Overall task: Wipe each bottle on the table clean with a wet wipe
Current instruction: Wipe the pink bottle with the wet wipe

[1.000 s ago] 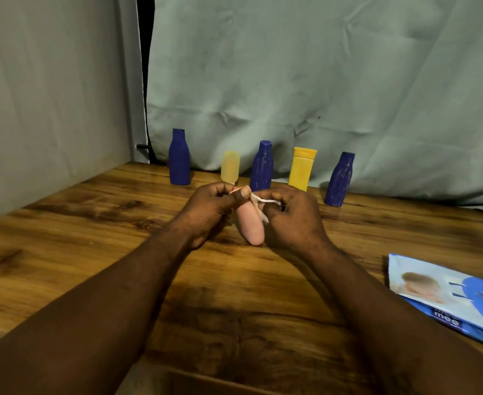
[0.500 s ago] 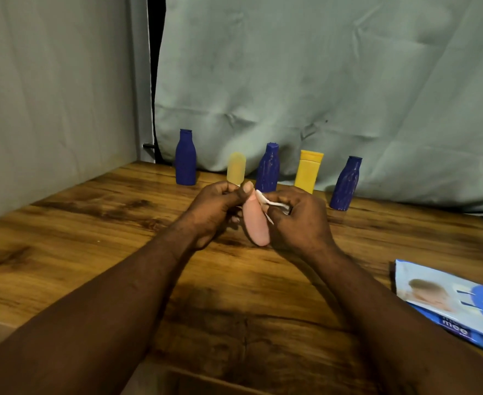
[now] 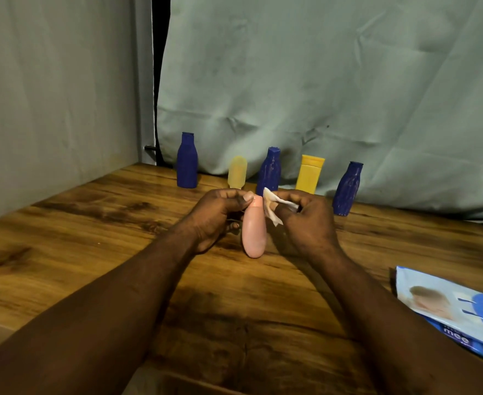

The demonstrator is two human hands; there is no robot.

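A pink bottle (image 3: 254,232) is shown between the two hands, in front of the middle of the worktop (image 3: 92,223), with its narrow end up and away from the viewer and its rounded end down; whether the rounded end touches the wood cannot be told. The narrow end is gripped by the left hand (image 3: 216,216), the thumb laid across its top and the curled fingers behind its left side. A crumpled white wet wipe (image 3: 274,205) is pinched in the curled fingers of the right hand (image 3: 306,220) and is held against the upper right side of the pink bottle, just beside the left thumb. Five further bottles are stood in a row at the back of the worktop, well apart from the hands: a dark blue bottle (image 3: 187,161), a pale yellow bottle (image 3: 237,172), a second blue bottle (image 3: 269,171), a bright yellow bottle (image 3: 310,173) and a third blue bottle (image 3: 347,189). A pack of wipes (image 3: 448,306) is laid flat at the right edge. A creased grey cloth (image 3: 320,81) is hung behind the row.
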